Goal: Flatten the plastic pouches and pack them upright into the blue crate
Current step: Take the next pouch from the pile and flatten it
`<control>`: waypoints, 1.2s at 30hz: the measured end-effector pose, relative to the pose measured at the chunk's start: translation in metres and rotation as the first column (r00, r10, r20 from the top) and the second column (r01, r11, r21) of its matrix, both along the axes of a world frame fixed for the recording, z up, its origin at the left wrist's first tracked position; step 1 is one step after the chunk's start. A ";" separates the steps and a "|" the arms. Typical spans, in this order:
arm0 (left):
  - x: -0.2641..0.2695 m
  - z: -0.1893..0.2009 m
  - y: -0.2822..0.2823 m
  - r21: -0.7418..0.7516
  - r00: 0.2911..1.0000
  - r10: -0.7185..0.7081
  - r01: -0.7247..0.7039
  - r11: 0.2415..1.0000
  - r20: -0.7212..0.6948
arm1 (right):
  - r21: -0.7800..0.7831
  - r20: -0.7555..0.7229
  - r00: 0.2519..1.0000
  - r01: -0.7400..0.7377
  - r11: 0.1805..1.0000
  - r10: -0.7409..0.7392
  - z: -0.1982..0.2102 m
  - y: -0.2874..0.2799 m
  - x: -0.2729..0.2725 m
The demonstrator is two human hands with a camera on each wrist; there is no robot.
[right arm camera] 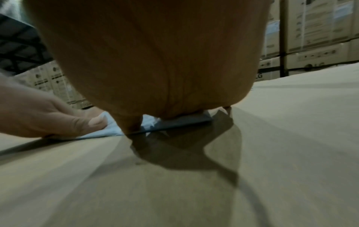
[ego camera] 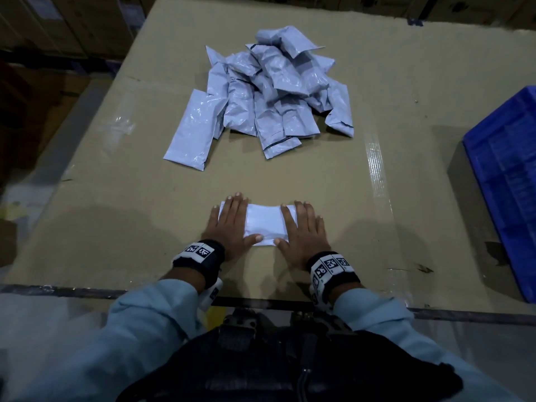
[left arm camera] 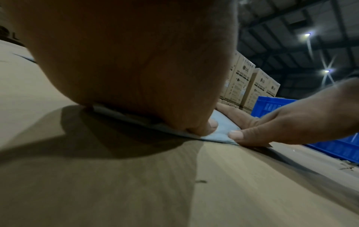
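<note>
A pale grey plastic pouch lies flat on the cardboard table top near the front edge. My left hand presses its left end with straight fingers, and my right hand presses its right end the same way. Both thumbs point inward along the pouch's near edge. The left wrist view shows the pouch pinned under both hands, with the right hand beside it. In the right wrist view the pouch shows under my palm. The blue crate stands at the right edge.
A heap of several crumpled grey pouches lies at the middle back of the table, one flatter pouch at its left. Clear tape strips run across the cardboard. Stacked cartons stand beyond the table.
</note>
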State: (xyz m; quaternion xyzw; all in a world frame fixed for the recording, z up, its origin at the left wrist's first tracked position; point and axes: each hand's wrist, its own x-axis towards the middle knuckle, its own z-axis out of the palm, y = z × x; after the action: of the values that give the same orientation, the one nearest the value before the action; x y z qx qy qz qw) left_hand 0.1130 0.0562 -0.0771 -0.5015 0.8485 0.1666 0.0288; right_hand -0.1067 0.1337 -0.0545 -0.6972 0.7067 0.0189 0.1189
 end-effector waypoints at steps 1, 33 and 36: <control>0.001 0.002 -0.001 0.023 0.999 0.021 -0.022 1.000 0.041 | 0.017 0.006 1.000 0.009 1.000 -0.009 0.002 -0.001 -0.001; -0.035 0.057 0.022 -0.317 0.949 -0.251 0.182 0.931 -0.193 | -0.069 0.045 0.999 0.013 0.998 -0.009 0.017 0.039 -0.006; -0.043 0.046 0.012 -0.323 0.949 -0.243 0.170 0.931 -0.200 | -0.072 0.047 0.998 0.040 0.997 -0.037 0.017 0.031 0.000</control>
State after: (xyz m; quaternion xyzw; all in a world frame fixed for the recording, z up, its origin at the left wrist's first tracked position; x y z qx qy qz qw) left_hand 0.0702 0.0680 -0.0314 -0.3839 0.9095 0.0899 -0.1320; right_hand -0.1065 0.1647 -0.0372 -0.6876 0.7174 -0.0253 0.1097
